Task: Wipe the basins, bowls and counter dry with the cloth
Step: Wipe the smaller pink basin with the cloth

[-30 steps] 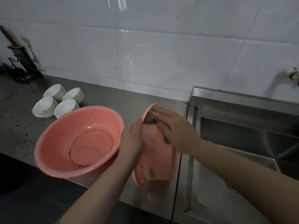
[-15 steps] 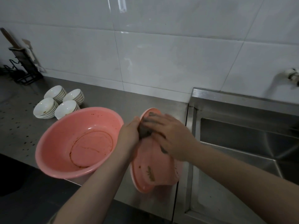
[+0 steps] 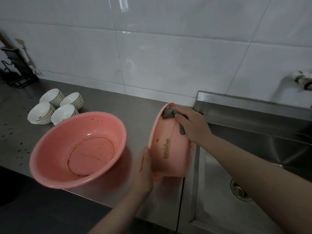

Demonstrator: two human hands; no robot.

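Observation:
A small pink basin point(image 3: 167, 149) stands tipped on its edge at the counter's right end, its underside facing me. My left hand point(image 3: 143, 171) grips its lower rim. My right hand point(image 3: 190, 125) presses a grey cloth point(image 3: 168, 114) against the basin's upper outside, near the top rim. A larger pink basin point(image 3: 79, 154) with brown stains inside sits upright to the left on the steel counter point(image 3: 135, 112). Several stacks of white bowls point(image 3: 54, 108) stand behind it.
A steel sink point(image 3: 253, 162) with a drain lies right of the counter, and a tap point(image 3: 302, 80) sticks out of the tiled wall above it. A black rack point(image 3: 15, 68) stands at the far left. Water drops dot the left part of the counter.
My left hand slid from the small basin's upper rim down to its lower rim. The basin turned more upright, and my right hand with the cloth moved up toward the top rim.

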